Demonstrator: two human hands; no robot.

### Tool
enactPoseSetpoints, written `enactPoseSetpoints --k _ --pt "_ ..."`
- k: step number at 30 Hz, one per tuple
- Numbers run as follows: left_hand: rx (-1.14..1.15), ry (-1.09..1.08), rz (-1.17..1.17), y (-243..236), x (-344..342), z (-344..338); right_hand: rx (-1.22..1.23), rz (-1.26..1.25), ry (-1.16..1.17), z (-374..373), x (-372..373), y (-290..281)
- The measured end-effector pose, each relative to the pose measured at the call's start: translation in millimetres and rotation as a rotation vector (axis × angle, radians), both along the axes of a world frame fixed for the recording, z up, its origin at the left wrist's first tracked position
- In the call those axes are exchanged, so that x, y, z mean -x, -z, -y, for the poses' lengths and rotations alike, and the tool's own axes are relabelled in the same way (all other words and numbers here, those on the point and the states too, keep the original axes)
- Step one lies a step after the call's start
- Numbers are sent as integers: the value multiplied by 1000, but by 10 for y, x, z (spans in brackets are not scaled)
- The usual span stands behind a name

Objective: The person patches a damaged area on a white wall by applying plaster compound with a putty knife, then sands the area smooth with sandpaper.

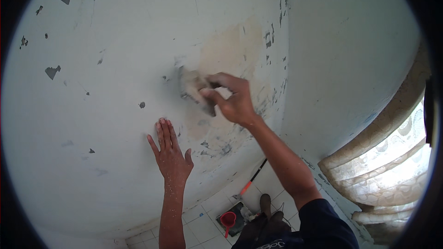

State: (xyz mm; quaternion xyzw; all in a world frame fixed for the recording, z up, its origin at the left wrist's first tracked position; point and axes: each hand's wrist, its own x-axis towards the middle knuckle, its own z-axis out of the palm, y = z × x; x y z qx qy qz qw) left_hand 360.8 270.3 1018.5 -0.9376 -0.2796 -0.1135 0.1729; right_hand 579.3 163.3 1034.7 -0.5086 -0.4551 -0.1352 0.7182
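My right hand [235,97] grips a flat beige-and-grey hand tool [191,85] against the white wall [124,32]. Motion blurs the tool, so I cannot tell its exact kind. Around it spreads a tan patch [230,46] where the white paint is gone, with dark flecks along its lower edge. Lower and to the left, my left hand [173,157] lies flat on the wall with fingers spread, holding nothing. Pale dust specks dot the left wrist and forearm.
Chipped grey spots [53,72] mark the wall at left. A corner meets another wall [341,41] at right, beside a patterned curtain [378,170]. On the tiled floor lie a red dipper [228,219] over a dark tray and an orange-and-black handled tool [246,187].
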Motion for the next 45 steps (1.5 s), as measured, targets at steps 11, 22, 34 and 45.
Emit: enactPoseSetpoints --k 11,22,34,45 --pt "-23 24 -6 26 -59 -14 -189 -96 645 86 -842 -224" --pt "-23 -33 -21 -36 -7 23 -13 -29 444 146 -273 102" --pt "-14 -8 -12 -5 -31 -2 -189 126 669 -256 -369 187" --pt "-12 16 -2 -20 -56 41 -221 -377 518 210 -452 -191"
